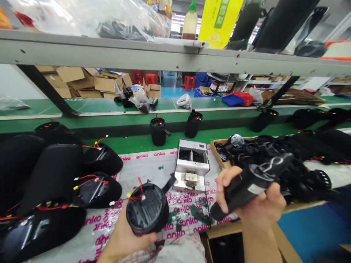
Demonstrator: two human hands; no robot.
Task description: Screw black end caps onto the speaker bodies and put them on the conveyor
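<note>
The left hand [123,237], at the lower centre of the frame, has its grip closed around a round black housing [148,210], open face turned up, red wires [137,193] running from its rim. The right hand [257,208], lower right, has its grip closed on a long black handle piece [246,186], held slanting just beside the housing, apart from it. Both sit above the counter [148,164], which is covered with a pink-printed plastic sheet. Just behind them stands a small metal fixture [192,164]. To the right, a cardboard tray [215,151] holds black parts. At the left lie black shells [55,171] with red wires. Two black cylinders [158,131] stand on the green belt [123,144] beyond.
</note>
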